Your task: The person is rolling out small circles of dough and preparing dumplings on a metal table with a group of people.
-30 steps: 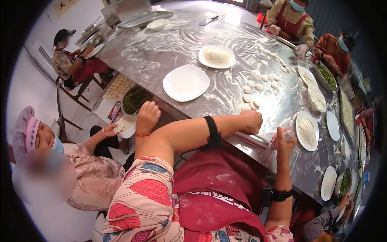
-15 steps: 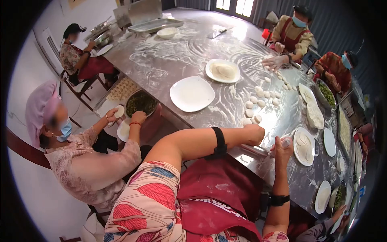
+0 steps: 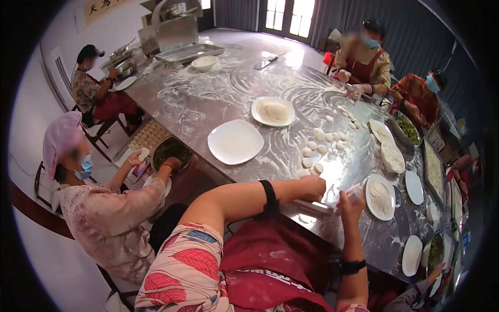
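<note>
My left hand (image 3: 314, 187) is closed low over the floury metal table (image 3: 283, 179), near its front edge. Whatever its fingers hold is hidden. A little to the right, my right hand (image 3: 354, 202) is also closed, with something pale and shiny showing at its fingers that I cannot make out. Several small round dough pieces (image 3: 312, 145) lie just beyond my left hand. Beside my right hand stands a white plate (image 3: 369, 203) with thin, round dough wrappers (image 3: 382, 196) overlapping on it.
A square white plate (image 3: 235, 156) and a plate of wrappers (image 3: 273, 112) stand left of centre. A person (image 3: 106, 203) at my left works over a bowl of green filling (image 3: 169, 152). Other people sit around the table. A cleaver (image 3: 266, 62) lies at the far side.
My view has shifted, so the table's things appear further left. The person at my left has moved a hand over the filling bowl. Both my hands stay closed near the table edge.
</note>
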### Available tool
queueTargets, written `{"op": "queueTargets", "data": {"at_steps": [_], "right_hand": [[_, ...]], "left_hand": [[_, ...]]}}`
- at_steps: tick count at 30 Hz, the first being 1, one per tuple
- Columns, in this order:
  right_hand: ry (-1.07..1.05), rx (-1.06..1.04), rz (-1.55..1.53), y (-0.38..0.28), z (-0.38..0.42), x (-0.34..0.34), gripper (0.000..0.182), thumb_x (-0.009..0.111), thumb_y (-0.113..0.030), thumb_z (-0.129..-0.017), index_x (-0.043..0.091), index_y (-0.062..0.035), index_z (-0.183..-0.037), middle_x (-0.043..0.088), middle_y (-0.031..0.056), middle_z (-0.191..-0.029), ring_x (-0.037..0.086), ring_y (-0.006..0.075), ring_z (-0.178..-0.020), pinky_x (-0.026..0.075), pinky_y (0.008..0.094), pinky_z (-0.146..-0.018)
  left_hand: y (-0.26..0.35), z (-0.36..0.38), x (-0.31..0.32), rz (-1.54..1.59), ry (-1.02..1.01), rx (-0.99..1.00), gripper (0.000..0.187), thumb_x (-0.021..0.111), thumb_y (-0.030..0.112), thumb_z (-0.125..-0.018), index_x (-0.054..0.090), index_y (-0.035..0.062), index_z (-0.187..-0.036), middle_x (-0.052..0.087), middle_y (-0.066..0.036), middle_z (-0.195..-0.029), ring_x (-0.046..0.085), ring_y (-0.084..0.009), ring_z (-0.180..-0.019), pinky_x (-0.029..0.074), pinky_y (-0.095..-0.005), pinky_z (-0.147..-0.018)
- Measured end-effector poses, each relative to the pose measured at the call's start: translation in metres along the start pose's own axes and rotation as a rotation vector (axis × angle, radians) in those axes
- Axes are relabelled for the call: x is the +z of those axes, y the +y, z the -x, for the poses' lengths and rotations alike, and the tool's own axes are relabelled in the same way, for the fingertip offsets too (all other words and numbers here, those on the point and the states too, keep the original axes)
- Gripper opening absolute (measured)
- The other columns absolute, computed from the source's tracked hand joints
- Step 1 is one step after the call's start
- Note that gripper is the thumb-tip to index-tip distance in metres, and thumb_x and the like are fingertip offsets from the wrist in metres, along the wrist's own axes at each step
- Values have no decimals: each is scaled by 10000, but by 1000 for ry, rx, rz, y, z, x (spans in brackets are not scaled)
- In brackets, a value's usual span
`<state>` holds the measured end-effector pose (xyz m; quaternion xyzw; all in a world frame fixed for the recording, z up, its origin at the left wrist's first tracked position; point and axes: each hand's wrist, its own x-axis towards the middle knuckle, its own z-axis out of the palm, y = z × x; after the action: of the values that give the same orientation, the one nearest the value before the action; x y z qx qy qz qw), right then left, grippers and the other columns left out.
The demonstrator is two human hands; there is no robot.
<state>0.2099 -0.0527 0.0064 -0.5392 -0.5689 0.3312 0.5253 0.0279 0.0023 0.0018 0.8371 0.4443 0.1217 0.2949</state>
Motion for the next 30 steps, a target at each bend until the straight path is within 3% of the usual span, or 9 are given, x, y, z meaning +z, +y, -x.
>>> {"op": "queueTargets", "data": {"at_steps": [4, 8, 11, 17, 21, 24, 28, 29, 30], "right_hand": [[-5, -48, -68, -12, 49, -11, 183, 646, -38, -761, 464, -24, -756, 554, 67, -578, 562, 133, -469, 448, 259, -433], [27, -25, -4, -2, 3, -2, 191, 644, -40, -774, 455, -23, -755, 533, 50, -577, 542, 130, -461, 422, 257, -422], [18, -109, -12, 14, -24, 6, 192, 652, -38, -766, 461, -28, -761, 530, 49, -576, 543, 126, -462, 429, 265, -427], [23, -1, -47, -10, 50, -12, 208, 674, -25, -752, 467, -30, -774, 564, 59, -595, 573, 115, -502, 467, 269, -451], [46, -57, -35, -1, 27, -6, 191, 647, -29, -780, 457, -38, -767, 547, 51, -584, 557, 122, -464, 444, 262, -420], [52, -114, -12, 4, -16, 7, 194, 652, -41, -774, 459, -42, -749, 528, 38, -582, 532, 116, -449, 426, 255, -409], [116, -98, -16, -9, 17, 1, 187, 640, -26, -782, 456, -54, -759, 509, 28, -579, 520, 105, -450, 423, 244, -413], [122, -353, 150, 30, 20, -7, 190, 641, -28, -797, 456, -67, -774, 506, 24, -583, 518, 96, -459, 421, 235, -415], [86, -153, -2, -5, 42, -5, 188, 641, -34, -813, 460, -77, -787, 509, 22, -586, 519, 91, -469, 419, 227, -421]], "left_hand": [[-13, 11, -5, 124, 55, 11, 132, 690, 123, -648, 695, 57, -762, 670, -118, -741, 649, -248, -709, 497, -342, -647], [-12, 5, -2, 38, -65, -15, 150, 689, 139, -676, 695, 56, -801, 674, -125, -774, 649, -252, -729, 498, -344, -669], [5, 3, -9, 34, 3, -92, 170, 689, 177, -700, 694, 56, -820, 675, -131, -792, 648, -260, -756, 495, -357, -688], [-14, 0, 5, -37, 5, 0, 173, 691, 184, -687, 675, 45, -789, 662, -138, -754, 643, -264, -748, 485, -358, -660], [-22, 7, 1, 20, -85, 48, 206, 680, 192, -720, 664, 31, -848, 660, -156, -801, 637, -288, -756, 483, -368, -670], [-5, 4, -5, -41, -89, -75, 230, 634, 226, -757, 671, 27, -867, 660, -172, -824, 637, -312, -788, 486, -381, -702], [-1, -1, -5, -110, -158, -25, 223, 640, 242, -747, 662, 40, -838, 653, -156, -799, 628, -316, -770, 480, -386, -689], [-6, 7, -2, -108, -161, -36, 216, 647, 242, -741, 657, 44, -826, 651, -146, -787, 626, -314, -760, 477, -386, -681], [-14, 12, 6, -60, -42, 8, 201, 653, 232, -734, 645, 44, -806, 641, -132, -758, 626, -281, -742, 476, -379, -667]]}}
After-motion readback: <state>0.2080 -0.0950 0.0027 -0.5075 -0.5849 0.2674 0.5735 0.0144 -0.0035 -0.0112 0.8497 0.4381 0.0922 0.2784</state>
